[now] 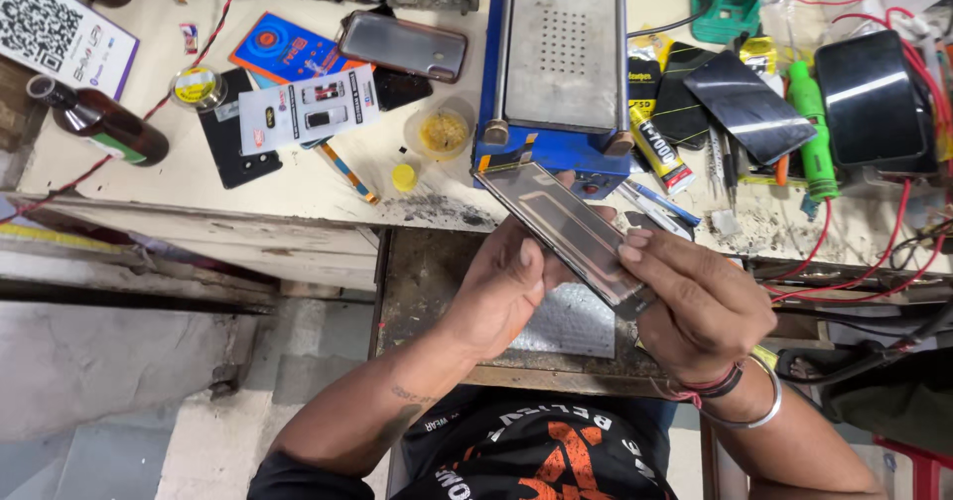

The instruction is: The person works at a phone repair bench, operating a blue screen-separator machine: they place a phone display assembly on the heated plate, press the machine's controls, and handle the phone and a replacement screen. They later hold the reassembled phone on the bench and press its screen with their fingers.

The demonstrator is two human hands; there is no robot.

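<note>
You hold the thin, dark, glassy rectangular phone screen panel [566, 232] between both hands, above the edge of the cluttered cream workbench [298, 177] and just in front of the blue heating plate machine [556, 58]; keep your left hand [496, 286] cupping its lower edge and your right hand [695, 301] pinching the near end lightly, so it does not flex. Its long axis runs diagonally, far end pointing up-left toward the machine, near end down-right toward your right hand.

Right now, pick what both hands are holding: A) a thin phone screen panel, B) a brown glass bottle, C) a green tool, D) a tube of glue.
A: the left hand and right hand grip a thin, glossy phone screen panel between them, above the bench edge.
</note>
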